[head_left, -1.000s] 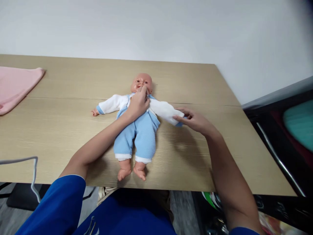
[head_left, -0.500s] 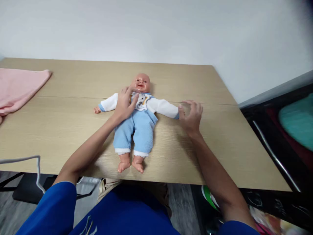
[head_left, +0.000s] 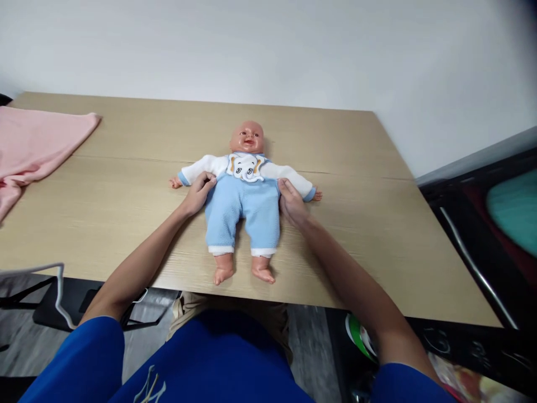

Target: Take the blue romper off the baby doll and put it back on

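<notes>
Left hand (head_left: 200, 193) and right hand (head_left: 292, 202) have moved in to the waist of the doll (head_left: 243, 193), each grip pinching one side of its pale-blue trousers (head_left: 224, 224). It lies face up on the table (head_left: 377, 224), arms spread, feet bare, its bald head (head_left: 247, 135) smiling above a white top (head_left: 289, 174) with an elephant face (head_left: 246, 168).

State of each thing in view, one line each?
Baby doll: on its back, arms spread, legs apart
Elephant-face top: worn, face showing
Blue trousers: worn, pinched at both sides
Left hand: grip closed on trousers' side
Right hand: grip closed on trousers' opposite side
Pink cloth: spread, rumpled near edge
White cable: bent
</notes>
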Demonstrator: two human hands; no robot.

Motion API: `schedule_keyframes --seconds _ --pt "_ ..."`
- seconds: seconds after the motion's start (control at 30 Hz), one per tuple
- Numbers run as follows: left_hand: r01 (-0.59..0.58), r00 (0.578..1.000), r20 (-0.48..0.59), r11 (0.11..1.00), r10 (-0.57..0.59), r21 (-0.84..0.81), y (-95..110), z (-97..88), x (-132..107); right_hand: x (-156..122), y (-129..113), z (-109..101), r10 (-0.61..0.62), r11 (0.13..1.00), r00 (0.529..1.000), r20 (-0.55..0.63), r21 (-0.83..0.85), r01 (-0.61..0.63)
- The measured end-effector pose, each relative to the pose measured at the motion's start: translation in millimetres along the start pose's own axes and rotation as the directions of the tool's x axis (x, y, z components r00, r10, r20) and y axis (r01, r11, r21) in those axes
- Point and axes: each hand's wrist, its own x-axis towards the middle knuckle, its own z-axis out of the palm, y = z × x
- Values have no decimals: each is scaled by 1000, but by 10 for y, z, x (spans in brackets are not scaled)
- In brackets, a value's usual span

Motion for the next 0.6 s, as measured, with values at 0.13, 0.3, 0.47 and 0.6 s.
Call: schedule_keyframes --seconds 0.13,0.3,0.47,0.6 --pt "17 1000 6 999 -17 -46 -10 -24 2 -62 21 4 -126 984 992 -9 -127 124" --pt "38 999 -2 997 -38 -64 -19 -23 3 -175 -14 0 -204 958 976 -73 -218 184" --pt "17 1000 18 1000 -17 -10 10 -25 21 -187 -23 -66 -167 964 986 2 -209 164" --pt "-4 1000 -17 991 7 132 -6 -57 40 -87 8 -139 -158 980 985 -74 -134 147"
